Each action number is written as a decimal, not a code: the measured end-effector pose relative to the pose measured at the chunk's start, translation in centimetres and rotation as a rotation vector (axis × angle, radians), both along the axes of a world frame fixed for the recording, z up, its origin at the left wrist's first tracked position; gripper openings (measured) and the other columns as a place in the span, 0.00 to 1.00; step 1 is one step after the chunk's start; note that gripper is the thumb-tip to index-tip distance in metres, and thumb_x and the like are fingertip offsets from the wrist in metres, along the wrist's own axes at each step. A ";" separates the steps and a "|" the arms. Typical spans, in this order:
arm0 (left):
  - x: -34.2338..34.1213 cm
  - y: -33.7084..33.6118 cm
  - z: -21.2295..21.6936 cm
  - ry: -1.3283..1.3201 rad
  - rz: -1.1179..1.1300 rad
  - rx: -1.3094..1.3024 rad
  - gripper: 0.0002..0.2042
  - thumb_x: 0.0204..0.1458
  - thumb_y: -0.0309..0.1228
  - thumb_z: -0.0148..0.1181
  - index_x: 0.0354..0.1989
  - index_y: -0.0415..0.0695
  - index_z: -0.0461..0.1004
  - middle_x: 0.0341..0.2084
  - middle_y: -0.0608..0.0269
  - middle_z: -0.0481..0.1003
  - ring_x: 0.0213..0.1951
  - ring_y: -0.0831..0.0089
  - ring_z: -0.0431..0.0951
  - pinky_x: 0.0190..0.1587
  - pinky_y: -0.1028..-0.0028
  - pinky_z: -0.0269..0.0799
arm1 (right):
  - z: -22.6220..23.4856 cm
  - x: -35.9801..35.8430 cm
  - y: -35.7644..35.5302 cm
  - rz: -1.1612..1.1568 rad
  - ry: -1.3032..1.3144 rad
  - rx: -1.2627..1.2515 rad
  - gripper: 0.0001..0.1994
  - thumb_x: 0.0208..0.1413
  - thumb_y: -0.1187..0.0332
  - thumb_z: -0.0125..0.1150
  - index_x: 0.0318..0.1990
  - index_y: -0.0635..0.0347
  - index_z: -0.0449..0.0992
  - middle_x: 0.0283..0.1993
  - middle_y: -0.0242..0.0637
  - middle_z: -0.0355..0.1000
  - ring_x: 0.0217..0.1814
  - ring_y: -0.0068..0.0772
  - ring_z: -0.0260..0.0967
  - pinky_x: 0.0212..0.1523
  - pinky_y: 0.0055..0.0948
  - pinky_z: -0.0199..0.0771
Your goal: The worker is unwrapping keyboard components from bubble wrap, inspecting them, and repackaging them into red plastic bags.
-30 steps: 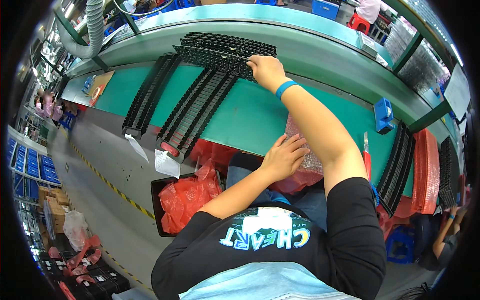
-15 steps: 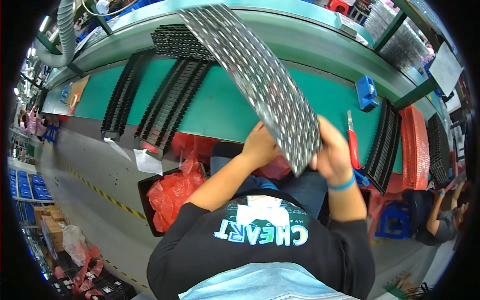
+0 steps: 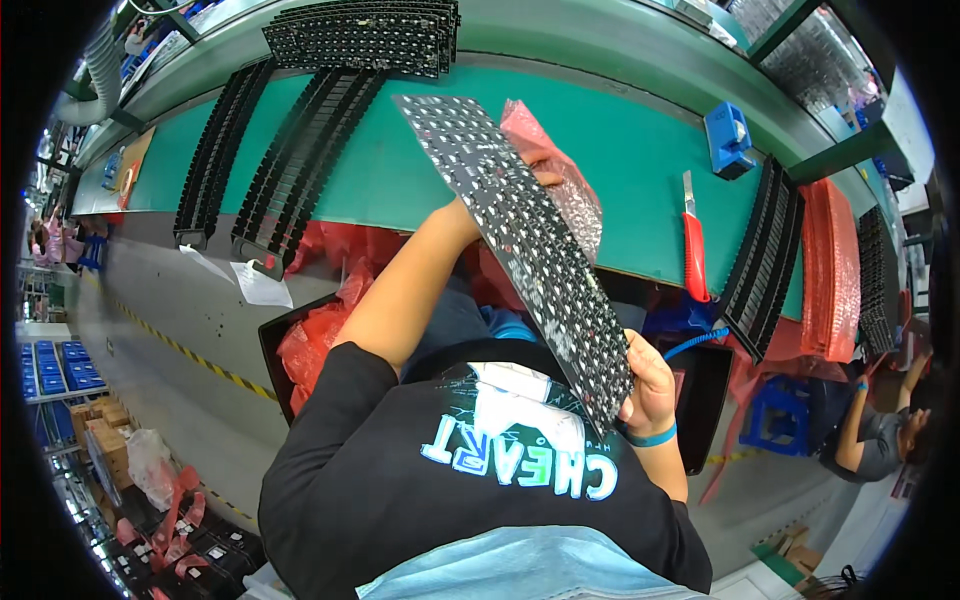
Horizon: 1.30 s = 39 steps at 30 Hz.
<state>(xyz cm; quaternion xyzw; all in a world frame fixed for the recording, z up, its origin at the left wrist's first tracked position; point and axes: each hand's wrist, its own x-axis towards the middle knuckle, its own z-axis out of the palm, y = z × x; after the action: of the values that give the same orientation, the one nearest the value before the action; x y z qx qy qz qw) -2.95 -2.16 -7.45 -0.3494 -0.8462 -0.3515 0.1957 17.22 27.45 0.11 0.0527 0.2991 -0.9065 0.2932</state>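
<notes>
A long black circuit board (image 3: 525, 250), crowded with rows of small light components, slants across in front of my body. My right hand (image 3: 648, 380) grips its near end, thumb on the edge, with a blue wrist strap just below. Mostly hidden behind the board, my left hand (image 3: 541, 167) shows only fingers past the far edge, closed on a pink bubble-wrap bag (image 3: 575, 190). Whether these fingers also touch the board cannot be seen. At the back left, several similar circuit boards (image 3: 365, 38) stand upright in rows above the black slotted racks (image 3: 305, 165).
A red-handled knife (image 3: 693, 250) lies on the green bench mat (image 3: 640, 120), near a blue box-like tool (image 3: 729, 140). Another slotted rack (image 3: 765, 260) and stacked red bubble bags (image 3: 830, 270) are at the right. A black bin (image 3: 275, 345) with red wrap stands below left.
The board has come down toward my body, its far end dropping away from the standing boards. My left hand has moved up behind it, and the pink bubble bag now shows there.
</notes>
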 end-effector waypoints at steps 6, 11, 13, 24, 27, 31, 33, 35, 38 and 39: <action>2.1 -0.6 2.8 -0.373 0.201 -0.126 0.15 0.59 0.30 0.51 0.53 0.43 0.73 0.55 0.51 0.73 0.51 0.54 0.76 0.54 0.59 0.71 | -0.6 1.4 1.1 -0.189 0.037 0.168 0.12 0.67 0.70 0.46 0.53 0.70 0.63 0.41 0.51 0.74 0.16 0.33 0.71 0.16 0.22 0.72; 2.7 -0.3 4.4 -0.497 0.265 0.150 0.16 0.63 0.31 0.48 0.57 0.41 0.69 0.51 0.49 0.75 0.49 0.55 0.77 0.53 0.61 0.73 | -0.6 2.8 0.5 -0.204 0.104 0.268 0.14 0.68 0.70 0.45 0.56 0.68 0.60 0.42 0.52 0.74 0.20 0.36 0.74 0.19 0.24 0.77; 2.7 -0.4 4.3 -0.537 0.260 0.255 0.17 0.64 0.32 0.47 0.58 0.40 0.68 0.51 0.49 0.75 0.48 0.55 0.78 0.52 0.62 0.73 | 0.1 3.1 -0.1 -0.186 0.108 0.277 0.14 0.69 0.70 0.44 0.57 0.67 0.59 0.42 0.52 0.73 0.22 0.37 0.75 0.21 0.24 0.78; 2.1 -0.1 2.2 -0.364 0.311 0.275 0.23 0.62 0.35 0.53 0.63 0.38 0.62 0.51 0.48 0.74 0.46 0.61 0.79 0.47 0.69 0.75 | -0.5 2.3 -2.9 0.029 0.081 0.294 0.16 0.69 0.70 0.43 0.61 0.64 0.54 0.50 0.54 0.71 0.39 0.43 0.80 0.39 0.30 0.83; 2.2 0.0 2.0 -0.249 0.339 0.218 0.25 0.60 0.36 0.57 0.63 0.39 0.63 0.52 0.48 0.74 0.46 0.62 0.78 0.47 0.70 0.75 | 0.0 2.1 -3.7 0.059 0.092 0.257 0.17 0.69 0.70 0.43 0.62 0.65 0.55 0.53 0.54 0.71 0.43 0.42 0.79 0.44 0.30 0.82; 2.6 0.0 3.2 -0.457 0.337 0.231 0.26 0.54 0.35 0.64 0.61 0.41 0.67 0.55 0.52 0.73 0.48 0.64 0.77 0.47 0.69 0.74 | 0.8 1.6 -6.0 0.088 -0.181 0.090 0.17 0.70 0.69 0.45 0.61 0.69 0.63 0.56 0.51 0.73 0.48 0.37 0.78 0.51 0.28 0.77; 2.9 -0.1 3.6 -0.463 0.337 0.207 0.25 0.54 0.34 0.64 0.60 0.42 0.68 0.55 0.53 0.73 0.49 0.63 0.77 0.48 0.69 0.74 | -0.5 0.9 -6.0 0.143 -0.147 0.147 0.17 0.69 0.69 0.45 0.60 0.70 0.66 0.56 0.50 0.73 0.48 0.35 0.77 0.52 0.27 0.76; 3.0 0.0 4.0 -0.469 0.338 0.156 0.24 0.53 0.32 0.65 0.59 0.44 0.70 0.55 0.56 0.74 0.52 0.63 0.75 0.51 0.69 0.73 | -2.4 0.1 -5.9 0.256 -0.072 0.260 0.16 0.69 0.68 0.47 0.57 0.71 0.70 0.55 0.47 0.75 0.49 0.32 0.77 0.54 0.25 0.73; 2.9 -0.3 3.4 -0.349 0.384 0.094 0.23 0.52 0.33 0.66 0.57 0.45 0.72 0.56 0.57 0.74 0.53 0.63 0.75 0.53 0.68 0.72 | -3.4 0.1 -5.7 0.288 -0.032 0.311 0.16 0.69 0.67 0.48 0.54 0.72 0.73 0.53 0.46 0.76 0.49 0.31 0.76 0.54 0.24 0.72; 2.9 -0.4 3.0 -0.226 0.425 0.055 0.23 0.52 0.35 0.66 0.56 0.45 0.73 0.57 0.58 0.73 0.53 0.62 0.75 0.53 0.66 0.71 | -3.5 0.2 -5.6 0.259 -0.029 0.305 0.16 0.69 0.67 0.48 0.52 0.72 0.74 0.52 0.46 0.77 0.48 0.30 0.76 0.53 0.23 0.72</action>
<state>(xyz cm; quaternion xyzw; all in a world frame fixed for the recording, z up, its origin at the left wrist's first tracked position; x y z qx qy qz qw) -0.04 -2.51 -4.45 -0.1166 -0.9074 -0.3621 0.1788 17.43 21.84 -3.42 0.0708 0.4331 -0.8044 0.4005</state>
